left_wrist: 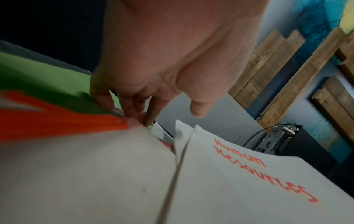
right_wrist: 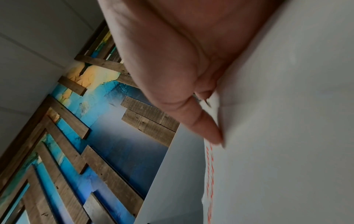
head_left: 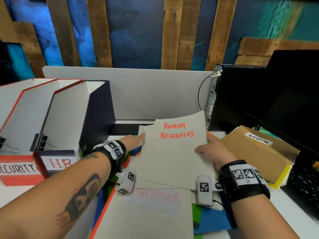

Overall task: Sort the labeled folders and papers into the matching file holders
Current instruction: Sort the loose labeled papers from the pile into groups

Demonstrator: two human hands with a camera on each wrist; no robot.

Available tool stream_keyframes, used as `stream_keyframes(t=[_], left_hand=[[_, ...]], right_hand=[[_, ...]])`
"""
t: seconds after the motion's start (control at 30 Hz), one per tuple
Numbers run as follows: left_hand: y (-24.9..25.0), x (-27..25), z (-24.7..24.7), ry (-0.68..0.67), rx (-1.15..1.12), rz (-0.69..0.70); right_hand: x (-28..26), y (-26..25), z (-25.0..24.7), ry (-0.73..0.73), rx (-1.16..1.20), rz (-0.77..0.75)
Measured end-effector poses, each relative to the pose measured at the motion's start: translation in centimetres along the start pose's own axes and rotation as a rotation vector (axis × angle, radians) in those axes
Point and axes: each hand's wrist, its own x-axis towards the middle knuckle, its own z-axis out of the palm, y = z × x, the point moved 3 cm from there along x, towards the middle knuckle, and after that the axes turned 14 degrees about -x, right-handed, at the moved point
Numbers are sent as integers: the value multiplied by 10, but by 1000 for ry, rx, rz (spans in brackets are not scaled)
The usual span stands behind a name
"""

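Observation:
A grey paper marked "Human Resources" (head_left: 172, 157) (left_wrist: 249, 189) (right_wrist: 287, 136) is lifted above the pile, with a second sheet (left_wrist: 182, 133) just behind it. My right hand (head_left: 210, 149) (right_wrist: 206, 121) pinches its right edge, thumb on top. At the paper's left edge is my left hand (head_left: 134, 138) (left_wrist: 162, 109); its fingers reach down onto the pile and its thumb hangs free. The navy HR holder (head_left: 60, 163) and the red SECURITY holder (head_left: 17, 168) stand at the left.
A brown ADMIN folder (head_left: 259, 147) lies at the right on a yellow one. Another grey sheet with faint pink writing (head_left: 155, 197) tops blue, green and orange folders. A black computer (head_left: 241, 94), monitor (head_left: 293, 100) and keyboard (head_left: 307, 183) fill the right side.

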Motion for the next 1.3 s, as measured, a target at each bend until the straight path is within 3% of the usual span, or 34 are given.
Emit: stream_keyframes(t=[0.07, 0.2, 0.3, 0.37, 0.53, 0.77, 0.87, 1.0, 1.07, 1.2, 1.3], left_hand=[[-1, 2, 2, -59, -166, -14], [-8, 9, -1, -209, -447, -83], [-13, 10, 0, -330, -500, -83], [-18, 17, 0, -332, -498, -89], [-8, 24, -19, 16, -145, 165], [-11, 42, -77, 450, -119, 271], [-8, 44, -82, 454, 114, 271], [-3, 35, -52, 450, 644, 269], [3, 31, -35, 359, 684, 393], [16, 5, 4, -218, 496, 550], [21, -20, 26, -399, 395, 569]], right_hand=[[-1, -4, 7, -41, -14, -1], [3, -9, 12, 32, 109, -2], [6, -9, 15, 122, 260, -7], [7, -8, 22, 163, 375, 2], [8, -5, 47, 40, 530, 20], [10, 9, 69, -198, 267, 37], [3, 3, 69, -239, 112, -33], [1, 4, 68, -246, 26, -70], [7, 9, 70, -236, 24, -74], [24, 24, 66, -7, 107, -21], [31, 32, 57, 137, 140, 39]])
